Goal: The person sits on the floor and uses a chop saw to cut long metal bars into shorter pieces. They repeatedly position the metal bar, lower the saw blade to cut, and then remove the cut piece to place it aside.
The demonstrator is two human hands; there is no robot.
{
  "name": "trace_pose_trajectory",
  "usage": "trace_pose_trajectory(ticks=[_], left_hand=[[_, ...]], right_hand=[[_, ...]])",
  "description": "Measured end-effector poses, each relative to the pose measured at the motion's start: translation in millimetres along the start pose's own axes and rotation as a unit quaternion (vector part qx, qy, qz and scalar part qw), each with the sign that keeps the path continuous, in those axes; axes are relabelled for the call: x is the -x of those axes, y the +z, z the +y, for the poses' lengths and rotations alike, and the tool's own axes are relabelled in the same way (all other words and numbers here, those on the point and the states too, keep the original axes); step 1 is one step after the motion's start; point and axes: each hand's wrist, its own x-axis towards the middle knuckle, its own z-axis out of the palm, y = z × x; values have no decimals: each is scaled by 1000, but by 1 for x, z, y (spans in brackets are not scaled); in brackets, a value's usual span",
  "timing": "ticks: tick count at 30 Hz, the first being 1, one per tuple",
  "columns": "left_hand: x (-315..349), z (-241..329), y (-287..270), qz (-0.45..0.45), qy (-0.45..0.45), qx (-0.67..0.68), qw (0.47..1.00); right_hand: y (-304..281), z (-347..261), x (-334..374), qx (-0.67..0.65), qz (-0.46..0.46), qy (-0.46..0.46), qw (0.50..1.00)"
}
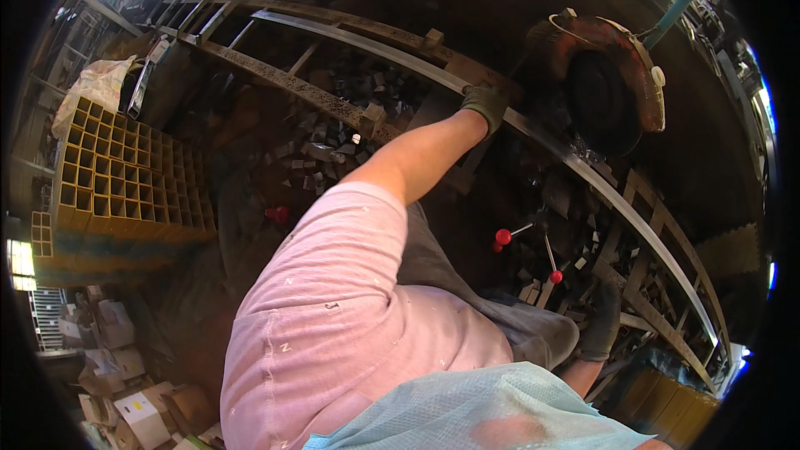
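A long, shiny metal bar (575,162) runs across the work area from the far left to the lower right. My left hand (487,106), in a dark glove, is closed around the bar near its middle, left of a cut-off machine (637,75) with a worn red-orange housing and a dark round disc. My right hand (602,321), also gloved, is low at the right beside the metal frame. Its fingers blend into the dark surroundings. Between my hands are two levers with red knobs, a left knob (502,237) and a lower knob (556,277).
Ladder-like metal rails (283,77) support the bar on the left, and another frame (658,283) stands at right. Small metal offcuts (321,150) lie heaped below. Yellow square tubes (117,175) are stacked at left, with cardboard boxes (142,417) nearer me.
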Motion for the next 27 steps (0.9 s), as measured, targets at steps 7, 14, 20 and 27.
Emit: trace_pose_trajectory(ticks=[7,14,20,27], left_hand=[[-17,-61,-6,-92,-90,-2,992],[-21,-143,6,-35,-162,-15,986],[-28,-191,14,-41,-174,-30,983],[-22,-223,4,-37,-191,-37,980]], right_hand=[[29,-4,8,51,-47,-28,997],[41,5,29,134,-5,-2,991],[78,34,24,302,-35,-73,950],[118,61,7,515,-25,-158,842]])
